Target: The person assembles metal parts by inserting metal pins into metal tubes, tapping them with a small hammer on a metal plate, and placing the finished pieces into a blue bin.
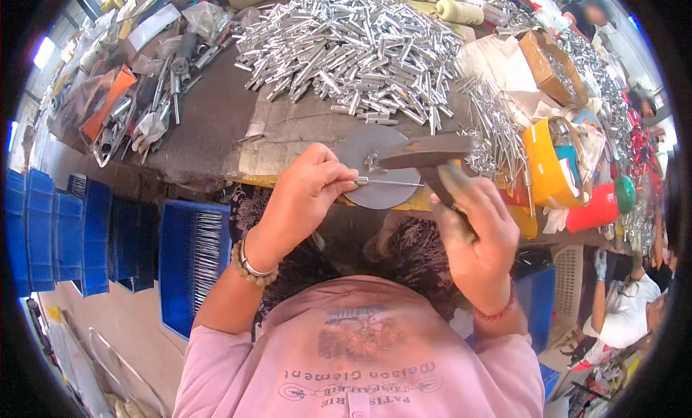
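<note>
My left hand (311,191) is closed, pinching a short silver metal sleeve with a thin metal rod (393,183) pointing right from it. The rod lies low over a round grey disc (382,197) at the table's near edge. A small metal fitting (371,163) sits near the disc's middle. Wrapped round a hammer (422,152), my right hand (476,220) holds it with the dark head above the disc and rod. The hammer head and fingers are a little blurred. Whether the hammer touches anything below it, I cannot tell.
A big heap of short silver tubes (353,50) covers the far table. Thin rods (497,122) lie right of it, near a yellow container (551,162) and a red bottle (595,214). A blue crate (167,274) with rods stands at left. Other people work at far right.
</note>
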A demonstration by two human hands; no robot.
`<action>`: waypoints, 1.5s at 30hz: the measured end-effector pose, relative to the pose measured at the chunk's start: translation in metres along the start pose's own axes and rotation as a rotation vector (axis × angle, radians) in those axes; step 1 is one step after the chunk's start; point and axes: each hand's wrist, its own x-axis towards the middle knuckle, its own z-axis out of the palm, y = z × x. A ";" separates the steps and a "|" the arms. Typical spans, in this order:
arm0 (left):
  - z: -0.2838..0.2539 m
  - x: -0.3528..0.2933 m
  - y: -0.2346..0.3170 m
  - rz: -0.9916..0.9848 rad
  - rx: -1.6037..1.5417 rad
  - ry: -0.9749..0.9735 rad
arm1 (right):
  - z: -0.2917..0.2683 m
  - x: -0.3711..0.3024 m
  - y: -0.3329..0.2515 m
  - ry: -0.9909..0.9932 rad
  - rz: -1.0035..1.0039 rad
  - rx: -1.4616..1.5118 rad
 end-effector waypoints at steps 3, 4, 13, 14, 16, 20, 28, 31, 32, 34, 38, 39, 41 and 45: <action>-0.001 0.002 0.001 -0.016 -0.019 -0.012 | 0.012 -0.012 0.012 0.094 -0.185 -0.181; 0.000 0.003 0.000 -0.006 -0.010 -0.017 | 0.018 -0.021 0.021 -0.197 -0.073 -0.262; -0.007 0.003 -0.001 -0.026 0.010 -0.093 | 0.021 0.005 0.044 -0.199 0.112 -0.045; -0.007 0.003 -0.001 -0.026 0.010 -0.093 | 0.017 0.007 0.046 -0.200 0.112 -0.045; -0.008 0.002 0.001 0.029 0.043 -0.057 | 0.015 0.010 0.049 -0.281 0.070 -0.326; -0.007 -0.001 0.000 0.010 0.030 -0.041 | 0.024 0.000 0.029 -0.227 -0.022 -0.467; 0.008 -0.020 0.016 0.053 0.115 0.213 | 0.035 -0.031 0.014 -0.467 0.464 0.072; 0.023 -0.046 0.022 -0.229 -0.186 0.202 | 0.042 -0.035 0.014 -0.600 0.869 0.566; 0.026 -0.049 0.026 -0.235 -0.182 0.205 | 0.044 -0.036 0.011 -0.602 0.947 0.651; 0.029 -0.051 0.036 -0.577 -0.609 0.134 | 0.047 -0.040 0.009 -0.612 1.027 0.736; 0.029 -0.054 0.034 -0.663 -0.816 0.114 | 0.057 -0.048 0.007 -0.608 1.012 0.853; 0.027 -0.060 0.032 -0.686 -0.841 0.124 | 0.061 -0.049 0.006 -0.618 0.994 0.862; 0.027 -0.066 0.033 -0.692 -0.855 0.182 | 0.065 -0.048 -0.002 -0.639 0.973 0.825; 0.027 -0.070 0.020 -0.556 -0.873 0.216 | 0.076 -0.059 -0.001 -0.550 0.920 0.682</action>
